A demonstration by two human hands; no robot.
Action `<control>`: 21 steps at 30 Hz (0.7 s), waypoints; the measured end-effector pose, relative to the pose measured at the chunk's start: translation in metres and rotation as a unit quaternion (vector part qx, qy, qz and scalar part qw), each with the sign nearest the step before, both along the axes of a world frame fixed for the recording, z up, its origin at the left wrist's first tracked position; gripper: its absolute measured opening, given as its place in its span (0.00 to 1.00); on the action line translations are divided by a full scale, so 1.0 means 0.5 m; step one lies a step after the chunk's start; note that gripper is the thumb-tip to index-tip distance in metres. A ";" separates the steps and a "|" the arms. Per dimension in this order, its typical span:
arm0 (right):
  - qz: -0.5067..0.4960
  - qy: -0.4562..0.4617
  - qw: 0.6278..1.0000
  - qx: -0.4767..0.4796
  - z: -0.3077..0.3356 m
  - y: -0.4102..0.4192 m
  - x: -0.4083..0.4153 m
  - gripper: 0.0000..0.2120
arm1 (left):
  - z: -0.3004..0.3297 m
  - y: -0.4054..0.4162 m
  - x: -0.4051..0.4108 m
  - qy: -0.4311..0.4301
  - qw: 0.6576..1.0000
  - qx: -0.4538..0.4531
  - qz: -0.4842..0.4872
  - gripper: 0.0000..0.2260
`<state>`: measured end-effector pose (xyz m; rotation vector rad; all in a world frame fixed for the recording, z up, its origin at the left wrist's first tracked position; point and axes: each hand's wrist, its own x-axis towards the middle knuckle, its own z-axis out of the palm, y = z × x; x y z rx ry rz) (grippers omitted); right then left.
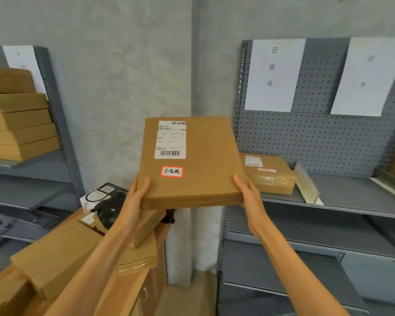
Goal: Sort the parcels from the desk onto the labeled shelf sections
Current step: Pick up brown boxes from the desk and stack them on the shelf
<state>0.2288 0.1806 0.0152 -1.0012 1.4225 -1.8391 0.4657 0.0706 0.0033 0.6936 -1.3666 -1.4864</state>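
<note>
Both hands hold a flat cardboard parcel (192,160) up in the air between the desk and the right-hand shelf: the left hand (136,192) clamps its near left corner with the thumb on top and the fingers underneath, and the right hand (246,192) clamps the near right corner the same way. The red-edged sticker (172,171) just beyond the left thumb reads 已完成, and the paper sign (274,75) on the pegboard, up and to the right of the right hand, carries the same three characters, so the section below that sign looks like the right home. To do this well, I would swing the parcel rightward past the right hand's side, keep it level so it does not slip from the corner grips, and lower it flat onto the grey shelf (342,190), either beside or squarely on top of the smaller parcel (269,173) already lying there, short of the clear divider (306,183) further right. The held parcel's long axis runs away from the grip, toward the wall, with the near short edge between the two hands and the far edge tilted up; its shipping label (170,139) faces upward and reads upright from the holder's side. More parcels lie on the desk (132,286) below the left forearm
</note>
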 end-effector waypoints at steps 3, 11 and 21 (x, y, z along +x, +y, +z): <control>-0.035 0.009 0.999 -0.002 0.014 0.023 -0.058 0.26 | 0.003 -0.007 -0.075 0.012 0.999 0.000 -0.043 0.35; -0.122 0.022 0.992 0.010 0.010 0.054 -0.197 0.24 | 0.004 -0.045 -0.263 0.007 0.997 0.030 -0.066 0.42; -0.162 0.004 0.986 0.049 0.002 -0.024 -0.389 0.27 | -0.006 -0.153 -0.486 -0.057 0.992 0.022 -0.112 0.32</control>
